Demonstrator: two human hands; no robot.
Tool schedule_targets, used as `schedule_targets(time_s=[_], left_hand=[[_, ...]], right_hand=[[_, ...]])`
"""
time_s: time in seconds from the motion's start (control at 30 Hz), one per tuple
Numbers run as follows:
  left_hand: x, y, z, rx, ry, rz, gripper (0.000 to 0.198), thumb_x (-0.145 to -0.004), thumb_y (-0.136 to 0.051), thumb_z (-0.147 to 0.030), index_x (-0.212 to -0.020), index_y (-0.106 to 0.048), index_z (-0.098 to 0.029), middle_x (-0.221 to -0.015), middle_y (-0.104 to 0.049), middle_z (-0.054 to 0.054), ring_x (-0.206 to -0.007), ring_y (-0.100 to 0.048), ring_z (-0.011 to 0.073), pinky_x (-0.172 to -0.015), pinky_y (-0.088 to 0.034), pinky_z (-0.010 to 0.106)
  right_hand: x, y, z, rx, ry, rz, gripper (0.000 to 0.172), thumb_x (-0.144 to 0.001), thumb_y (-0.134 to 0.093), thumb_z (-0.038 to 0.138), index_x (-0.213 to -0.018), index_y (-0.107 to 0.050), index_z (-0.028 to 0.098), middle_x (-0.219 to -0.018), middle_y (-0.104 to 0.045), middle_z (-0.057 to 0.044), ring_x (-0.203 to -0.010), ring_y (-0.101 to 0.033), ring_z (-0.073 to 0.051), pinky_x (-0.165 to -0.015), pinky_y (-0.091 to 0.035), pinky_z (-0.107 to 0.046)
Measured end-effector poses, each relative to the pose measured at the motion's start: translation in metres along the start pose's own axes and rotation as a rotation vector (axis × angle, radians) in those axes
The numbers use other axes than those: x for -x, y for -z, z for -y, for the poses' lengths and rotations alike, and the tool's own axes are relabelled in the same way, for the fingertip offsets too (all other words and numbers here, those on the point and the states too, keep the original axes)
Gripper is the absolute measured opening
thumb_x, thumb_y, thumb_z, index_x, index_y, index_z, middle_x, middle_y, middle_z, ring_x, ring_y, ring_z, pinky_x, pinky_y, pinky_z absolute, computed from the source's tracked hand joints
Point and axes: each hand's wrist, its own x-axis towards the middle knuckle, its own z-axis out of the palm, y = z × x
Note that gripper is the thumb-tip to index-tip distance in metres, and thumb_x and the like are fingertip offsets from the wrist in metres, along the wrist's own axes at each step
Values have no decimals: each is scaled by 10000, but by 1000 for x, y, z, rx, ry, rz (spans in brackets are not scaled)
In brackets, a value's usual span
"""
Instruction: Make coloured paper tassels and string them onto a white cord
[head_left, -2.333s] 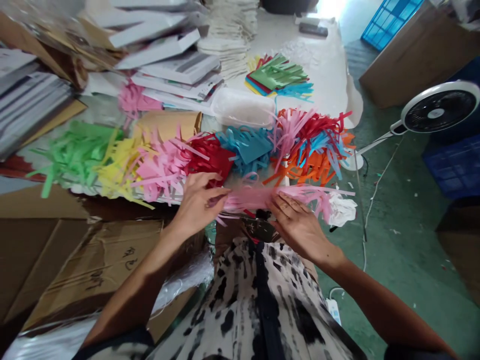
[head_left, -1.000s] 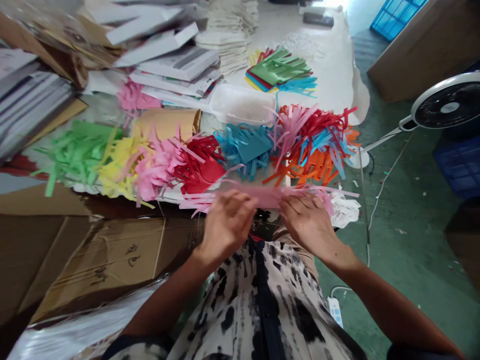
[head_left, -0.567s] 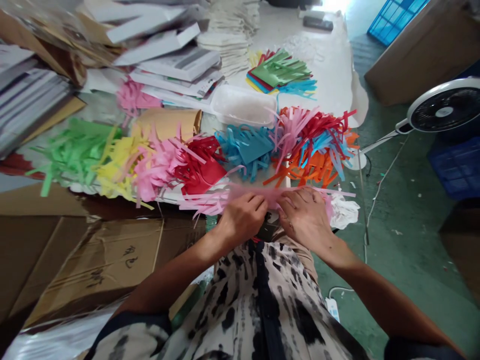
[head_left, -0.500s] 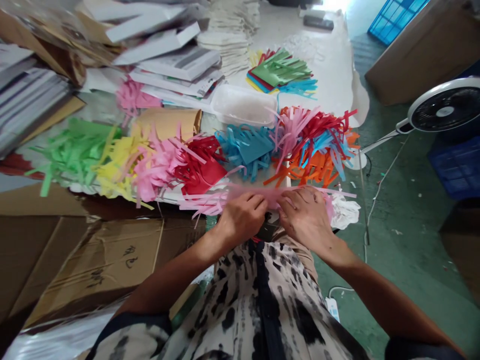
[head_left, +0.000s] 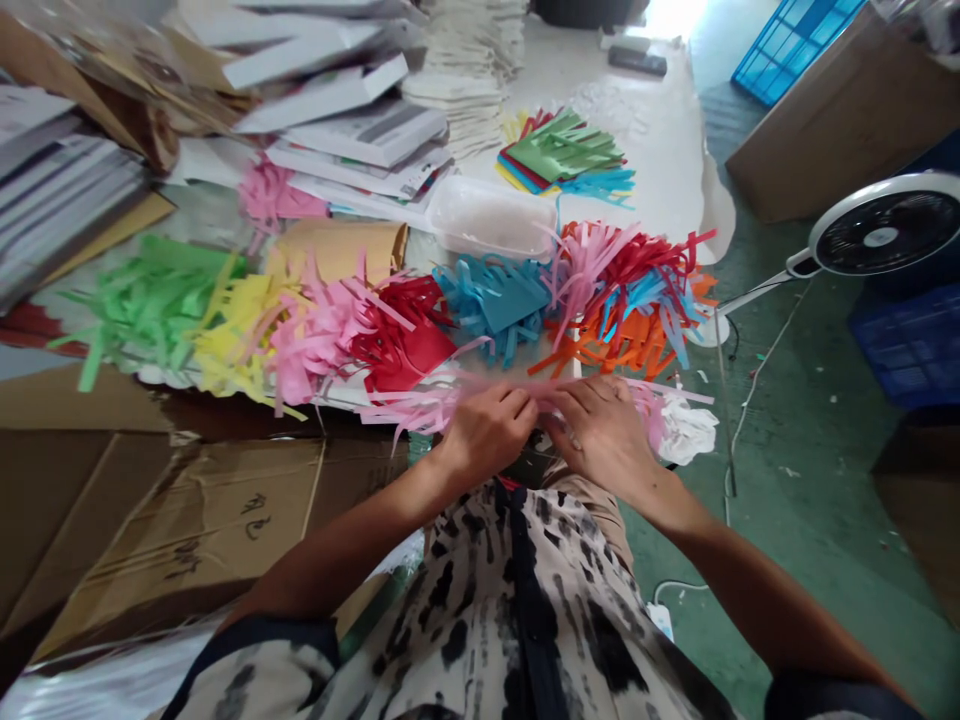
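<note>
At the table's front edge lies a pink tissue-paper tassel point(head_left: 420, 409), its cut strips fanning out to the left and right. My left hand point(head_left: 491, 428) has its fingers curled down on the tassel's middle. Close beside it, my right hand point(head_left: 604, 425) presses bent fingers on the same pink paper. Both hands partly hide the paper's centre. Just behind them lie a red fringed bundle point(head_left: 409, 345), a blue one point(head_left: 506, 297) and an orange one point(head_left: 630, 335). A crumpled white paper or plastic point(head_left: 688, 428) is right of my right hand.
Green point(head_left: 154, 295), yellow point(head_left: 238, 330) and pink fringes point(head_left: 322, 325) lie along the left. A clear plastic tray point(head_left: 491, 222) sits behind, near stacked white packets point(head_left: 367, 130). A fan point(head_left: 879, 238) stands right of the table; cardboard boxes point(head_left: 217, 530) are below left.
My right hand has shifted slightly left, closer to my left hand, and the pink paper between them looks narrower and more gathered. The view has tilted slightly.
</note>
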Motion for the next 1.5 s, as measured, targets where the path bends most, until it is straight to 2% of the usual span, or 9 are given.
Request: schedule_targets(time_s=[0.17, 0.33, 0.5, 0.63, 0.73, 1.03, 1.33, 1.43, 1.5], left_hand=[[13, 3, 6, 54, 15, -112, 165, -980, -606, -97, -1025, -759, -140, -999, -783, 81, -879, -690, 207, -783, -568, 339], [21, 19, 20, 170, 132, -27, 186, -1041, -606, -226, -974, -774, -182, -983, -786, 64, -891, -684, 205, -757, -535, 342], [19, 25, 31, 298, 285, 56, 230, -1048, -619, -307, -920, -771, -189, -955, -776, 48, -871, -666, 201, -764, -503, 341], [16, 27, 31, 244, 450, 120, 250, -1042, -621, -331, -880, -741, -182, -918, -747, 57, -846, -641, 219, -764, -472, 359], [15, 27, 30, 237, 493, 148, 179, -1019, -643, -291, -897, -719, -185, -938, -730, 59, -872, -627, 225, -800, -463, 359], [14, 21, 33, 250, 524, 165, 149, -978, -684, -277, -850, -663, -202, -895, -677, 42, -856, -593, 228, -802, -444, 364], [9, 25, 29, 174, 496, 183, 138, -979, -657, -261, -863, -677, -190, -913, -690, 67, -852, -608, 247, -750, -459, 379], [11, 21, 27, 150, 451, 133, 96, -955, -683, -219, -1028, -723, -172, -1025, -719, 87, -950, -636, 270, -820, -505, 399], [11, 15, 25, 137, 347, 69, 259, -969, -656, -163, -1213, -726, -210, -1184, -728, 89, -1101, -638, 284, -930, -519, 427]], right_hand=[[6, -6, -13, -14, 51, -20, 233, -1065, -545, 219, -1067, -777, 194, -1067, -800, -64, -981, -635, -251, -901, -347, -422], [15, -2, -25, -107, -2, -18, 231, -1078, -557, 279, -1115, -780, 227, -1132, -798, -38, -998, -656, -245, -868, -346, -406], [8, -4, -23, -267, -170, -4, 274, -1082, -564, 390, -974, -759, 230, -975, -792, -33, -911, -687, -219, -830, -374, -359], [0, -7, -19, -161, -257, 5, 313, -1081, -546, 400, -922, -724, 197, -948, -777, -69, -909, -679, -255, -822, -363, -373], [-4, -8, -17, -74, -282, 49, 305, -1068, -555, 397, -912, -708, 184, -947, -768, -92, -924, -662, -285, -822, -354, -385], [-10, -6, -15, -96, -340, 114, 237, -1040, -599, 381, -931, -713, 204, -940, -759, -72, -942, -658, -288, -844, -367, -387], [-17, -4, -14, 36, -370, 218, 263, -1044, -560, 363, -923, -689, 168, -961, -755, -117, -939, -658, -298, -819, -357, -387], [-16, -6, -11, 106, -375, 196, 318, -1055, -543, 413, -933, -701, 165, -957, -755, -129, -924, -640, -306, -810, -333, -397], [-11, -8, -8, 178, -357, 91, 358, -1068, -522, 451, -1036, -718, 154, -1048, -756, -154, -1005, -619, -328, -852, -325, -416]])
